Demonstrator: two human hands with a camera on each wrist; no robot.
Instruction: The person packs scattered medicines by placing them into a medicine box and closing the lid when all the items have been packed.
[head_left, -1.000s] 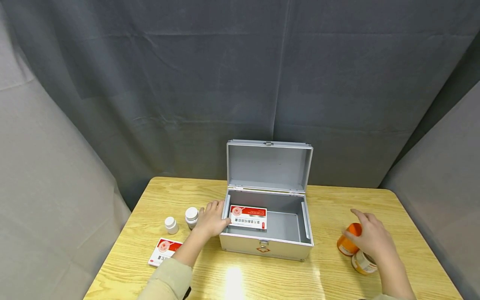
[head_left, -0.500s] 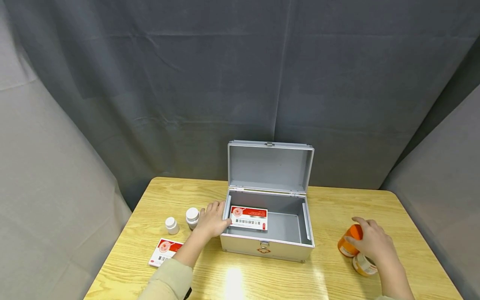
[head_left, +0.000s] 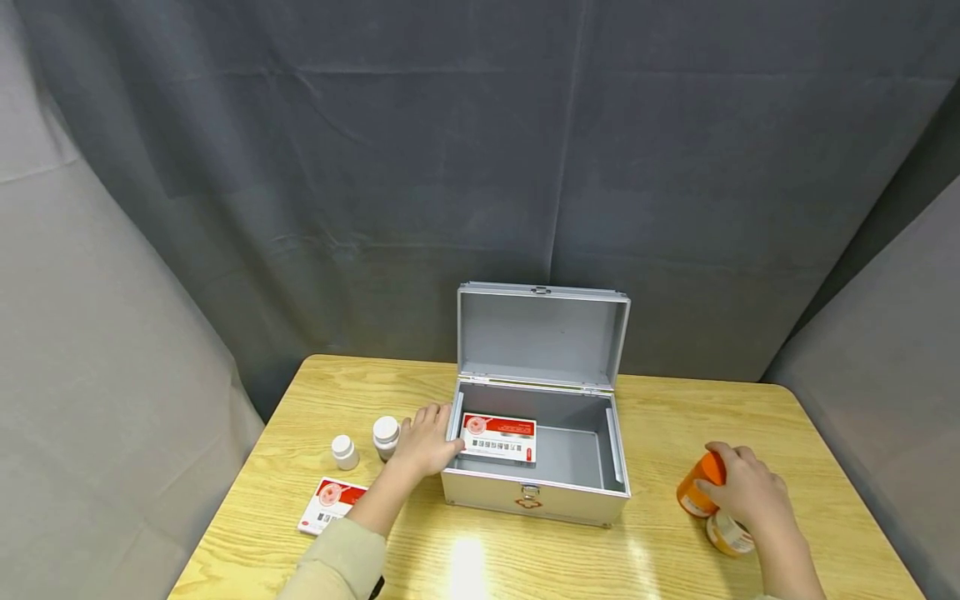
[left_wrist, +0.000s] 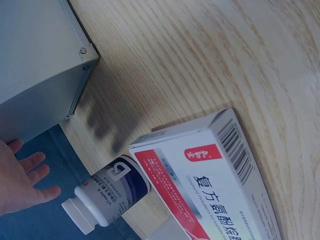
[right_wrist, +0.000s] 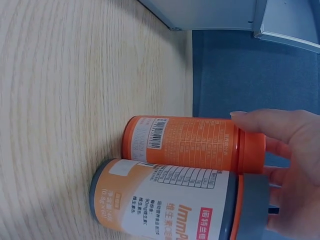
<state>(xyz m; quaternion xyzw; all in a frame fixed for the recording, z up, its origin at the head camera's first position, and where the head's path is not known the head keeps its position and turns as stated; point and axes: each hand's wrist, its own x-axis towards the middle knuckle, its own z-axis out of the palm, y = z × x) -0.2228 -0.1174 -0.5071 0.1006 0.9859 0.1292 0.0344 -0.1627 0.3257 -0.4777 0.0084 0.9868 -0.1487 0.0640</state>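
Observation:
My left hand (head_left: pixel 425 442) rests at the left rim of a silver first-aid case (head_left: pixel 487 490), its lid raised. The thumb reaches over the rim, and the fingers lie fairly straight along the outside. Inside the case, a red-and-white medicine box (head_left: pixel 498 437) leans at the left. On the right side, my right hand (head_left: pixel 750 492) holds an orange bottle (right_wrist: pixel 190 142) by its cap, thumb on one side and fingers on the other. The bottle stands on the table. Against it stands an orange-and-white bottle (right_wrist: pixel 165 200) with a dark cap, partly under my hand in the head view.
Left of the case stand a larger white pill bottle (left_wrist: pixel 112 190) and a small white bottle (head_left: pixel 344 452). Another red-and-white medicine box (left_wrist: pixel 210 175) lies nearer, partly behind my left forearm. A grey curtain (head_left: pixel 375 208) hangs behind the wooden table (head_left: pixel 360 379).
My right hand has lowered slightly, and its thumb and fingers have come together on the orange bottle's cap. The left hand stays at the case rim.

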